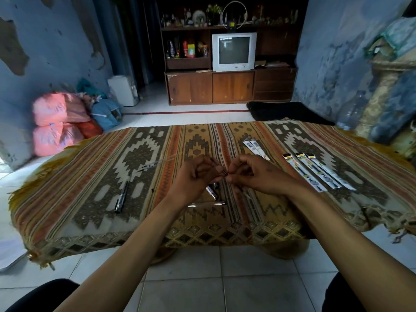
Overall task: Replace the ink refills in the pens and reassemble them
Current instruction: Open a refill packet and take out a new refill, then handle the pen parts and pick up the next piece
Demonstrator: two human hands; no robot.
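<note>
Between the two hands, a tiny dark piece, too small to name with any confidence, perhaps a refill tip or a spring. Left hand curled, thumb and forefinger in a narrow grip on that piece from the left. Right hand likewise curled, fingertips pinching it from the right; the exact contact hidden by the knuckles.

Just below the hands, on the patterned woven cloth in orange, brown and cream covering the low worktop: two short silver-and-black pen sections, partly hidden behind the left wrist. Nearer the front edge, a clear slim pen barrel lying crosswise, its left end cut off by the left forearm.

Further left, a black pen with silver lettering lying almost lengthwise, well apart from the hands. Above it, a thin clear refill tube, faint against the pattern and hard to trace.

To the right, three long white packets with black-and-yellow headers side by side, print unreadable. Behind the right hand, two more white packets with barcodes, their near ends hidden by the fingers.

Beyond, a grey television in a dark wooden cabinet.
</note>
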